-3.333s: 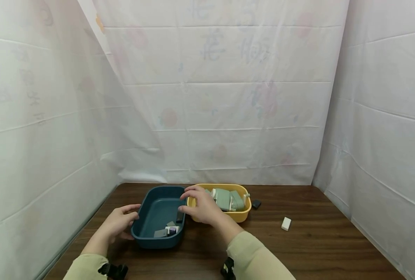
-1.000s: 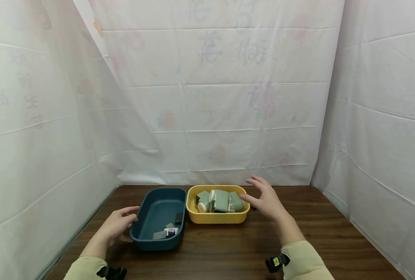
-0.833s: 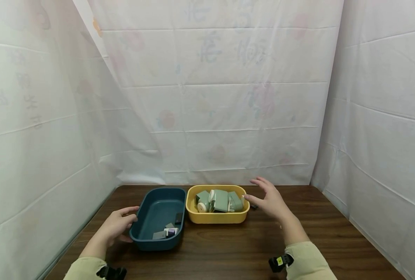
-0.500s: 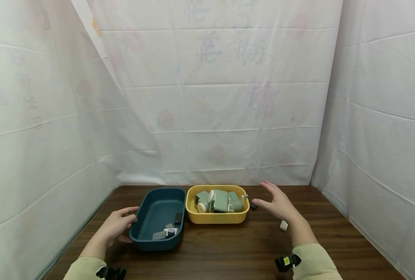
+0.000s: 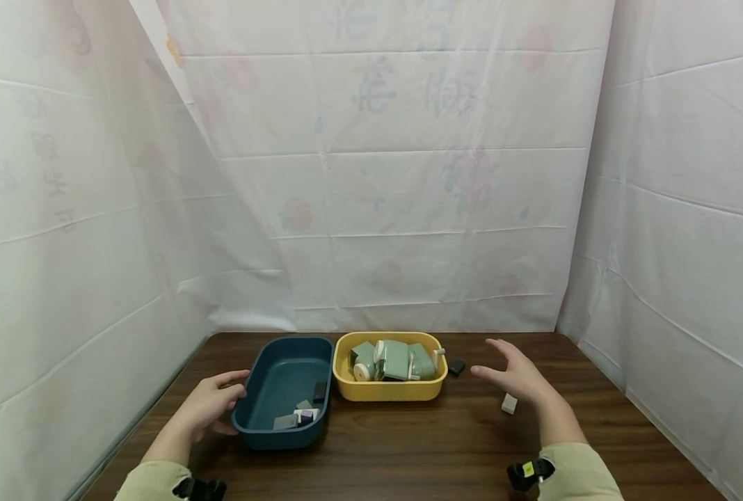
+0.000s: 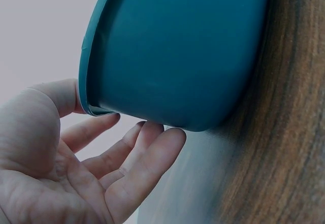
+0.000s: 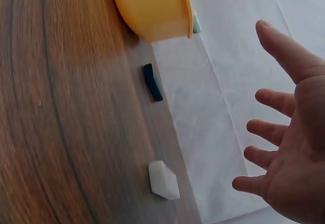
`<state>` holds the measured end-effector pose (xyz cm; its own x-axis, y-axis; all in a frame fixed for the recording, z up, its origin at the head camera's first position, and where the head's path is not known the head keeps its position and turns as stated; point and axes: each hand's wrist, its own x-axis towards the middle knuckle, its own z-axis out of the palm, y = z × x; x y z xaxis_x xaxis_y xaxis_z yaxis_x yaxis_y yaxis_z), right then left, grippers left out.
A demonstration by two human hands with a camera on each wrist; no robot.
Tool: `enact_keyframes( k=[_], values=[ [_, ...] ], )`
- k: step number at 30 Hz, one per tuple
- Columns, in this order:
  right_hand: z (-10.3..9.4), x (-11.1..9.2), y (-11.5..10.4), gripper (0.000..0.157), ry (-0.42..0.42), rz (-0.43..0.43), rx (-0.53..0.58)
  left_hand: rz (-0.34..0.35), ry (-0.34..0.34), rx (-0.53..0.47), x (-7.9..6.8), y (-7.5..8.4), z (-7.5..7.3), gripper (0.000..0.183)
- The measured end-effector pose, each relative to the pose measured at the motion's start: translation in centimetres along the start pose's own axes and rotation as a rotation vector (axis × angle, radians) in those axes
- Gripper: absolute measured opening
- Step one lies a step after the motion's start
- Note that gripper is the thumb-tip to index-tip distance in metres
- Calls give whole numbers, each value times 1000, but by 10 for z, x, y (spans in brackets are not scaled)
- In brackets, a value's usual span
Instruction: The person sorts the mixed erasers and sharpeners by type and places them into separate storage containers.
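A dark blue plastic bin [image 5: 270, 438] stands on the left, with several small grey, white, purple and black blocks inside. My left hand [image 5: 209, 403] holds its left edge; in the left wrist view the thumb reaches over the rim and the fingertips press the outer wall. My right hand [image 5: 517, 376] hovers over the table with its fingers spread, holding nothing. Below it lies a white block [image 5: 509, 403], partly covered in the head view but plain in the right wrist view. A small black block [image 5: 456, 367] lies between that hand and the yellow bin [image 5: 390, 392].
Green-and-white items [image 5: 395, 360], their kind unclear, fill the yellow bin, which stands against the blue one. A thin part sticks out over its right rim. White sheets [image 5: 409, 209] hang behind and beside the brown wooden table [image 5: 396, 452].
My right hand has moved from between the two bins to the right, past the yellow bin and the black block, towards the white block. The left hand stays at the blue bin.
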<state>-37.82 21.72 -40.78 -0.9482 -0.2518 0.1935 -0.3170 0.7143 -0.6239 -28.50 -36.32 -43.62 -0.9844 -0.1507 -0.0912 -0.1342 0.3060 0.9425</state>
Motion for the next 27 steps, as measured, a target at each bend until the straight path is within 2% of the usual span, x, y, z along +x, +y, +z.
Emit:
enact_keyframes(
  k=[22,27],
  values=[
    [-6,-13,28,100,-79,58,-50,-19,2,-2,3,-2,0,59],
    [-8,-14,34,99,-104,99,-47,-16,-1,0,4,-3,-1,59]
  ],
)
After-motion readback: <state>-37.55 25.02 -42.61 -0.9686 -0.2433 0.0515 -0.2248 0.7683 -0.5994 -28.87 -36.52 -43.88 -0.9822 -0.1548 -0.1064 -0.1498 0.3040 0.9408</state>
